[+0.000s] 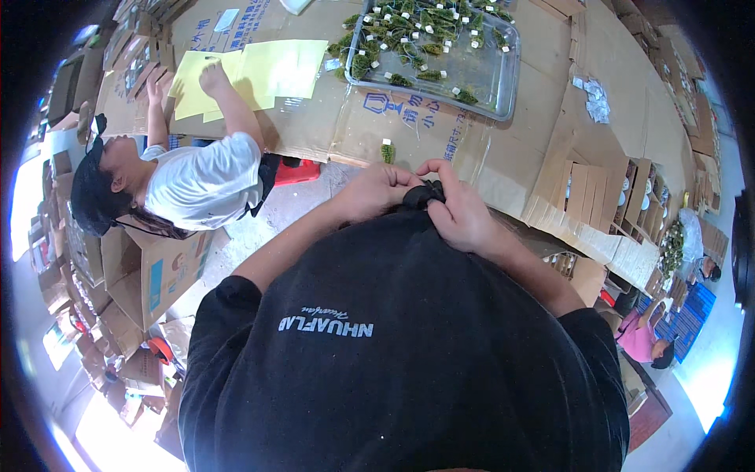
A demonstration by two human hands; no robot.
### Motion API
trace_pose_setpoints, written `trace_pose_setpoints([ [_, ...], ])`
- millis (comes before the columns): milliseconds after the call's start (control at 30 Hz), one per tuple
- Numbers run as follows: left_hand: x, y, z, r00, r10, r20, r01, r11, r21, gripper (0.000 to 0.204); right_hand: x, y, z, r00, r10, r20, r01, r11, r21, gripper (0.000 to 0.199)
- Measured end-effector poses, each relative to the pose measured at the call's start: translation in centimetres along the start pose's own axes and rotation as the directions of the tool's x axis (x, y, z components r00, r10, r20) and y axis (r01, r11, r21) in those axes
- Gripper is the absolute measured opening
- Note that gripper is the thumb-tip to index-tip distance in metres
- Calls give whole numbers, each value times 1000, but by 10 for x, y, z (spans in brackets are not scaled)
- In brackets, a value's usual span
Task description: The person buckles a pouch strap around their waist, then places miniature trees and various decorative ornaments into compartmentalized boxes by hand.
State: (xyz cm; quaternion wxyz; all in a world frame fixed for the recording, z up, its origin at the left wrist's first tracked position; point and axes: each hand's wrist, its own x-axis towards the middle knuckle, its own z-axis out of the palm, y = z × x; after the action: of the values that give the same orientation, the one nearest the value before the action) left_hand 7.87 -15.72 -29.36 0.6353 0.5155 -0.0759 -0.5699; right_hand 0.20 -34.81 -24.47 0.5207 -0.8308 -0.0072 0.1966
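Note:
Both my hands are at the front of my black shirt (pixel 393 283), by the edge of the cardboard-covered table (pixel 307 130). My left hand (pixel 377 191) pinches a bunched, knot-like piece of black cloth (pixel 425 193) at the shirt's hem. From the other side, my right hand (pixel 465 214) grips the same bunch with thumb and fingers. Just beyond my left hand lies one small green brush-like piece (pixel 388 153) with a white block end. Farther off, a clear plastic tray (pixel 503 102) holds many similar green pieces.
At the left, a person (pixel 200 185) in a white shirt and dark cap reaches over yellow sheets (pixel 283 69). A red stool (pixel 299 172) stands below the table. To the right are crumpled plastic (pixel 595 102) and a divided cardboard box (pixel 602 189). Another person (pixel 638 337) wears pink.

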Motion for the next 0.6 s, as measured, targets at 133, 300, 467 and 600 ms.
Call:
trace_pose_setpoints([
  [133, -2, -16, 0, 962, 247, -115, -214, 947, 240, 22, 0, 3, 4, 999, -4, -41, 4, 1000, -2, 45],
  [300, -17, -2, 13, 866, 420, -272, -325, 885, 333, 23, 1, 4, 3, 999, 10, -42, -9, 1000, 21, 45],
  [467, -27, 9, 12, 943, 322, -87, -258, 870, 420, 44, 1, 14, 7, 995, -30, -99, 32, 999, 19, 45],
  [600, -32, 20, 13, 942, 319, -108, -180, 749, 638, 41, 1, 11, 5, 998, 24, -65, -23, 1000, 15, 45],
])
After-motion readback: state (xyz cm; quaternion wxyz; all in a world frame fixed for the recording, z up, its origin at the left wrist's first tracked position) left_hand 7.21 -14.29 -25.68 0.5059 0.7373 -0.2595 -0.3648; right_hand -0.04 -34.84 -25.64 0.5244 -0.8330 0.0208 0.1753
